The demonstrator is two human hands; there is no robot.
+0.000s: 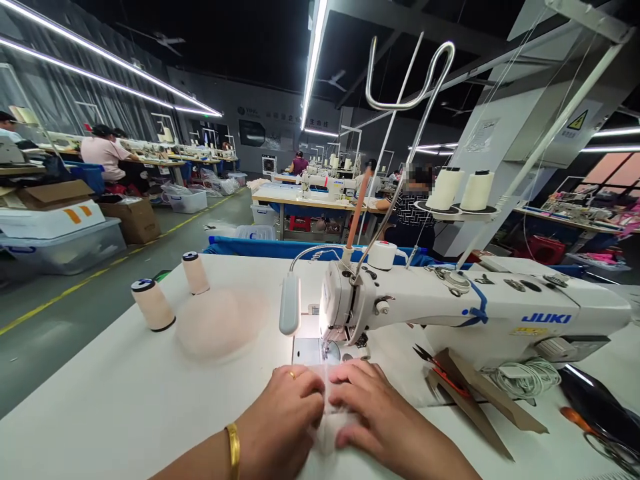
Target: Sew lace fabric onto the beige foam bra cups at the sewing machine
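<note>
A white industrial sewing machine (430, 300) stands in front of me, its needle and presser foot (326, 348) just beyond my fingertips. Thin white sheer fabric (327, 427) lies between my hands, in front of the needle plate (306, 348). My left hand (293, 417), with a gold bracelet (233, 450) at the wrist, has its fingers curled on the fabric's left side. On the other side, my right hand (373, 407) rests with fingers stretched out and thumb apart, touching the fabric. The fabric's far edge near the needle is hard to make out.
Pale sheer material (220, 323), blurred, lies left on the white table (125, 407). Two thread cones (153, 305) stand behind it. A small lamp (290, 303) hangs by the needle. Thread snips (447, 373) on cardboard (473, 413) and a coiled cable (527, 380) lie right.
</note>
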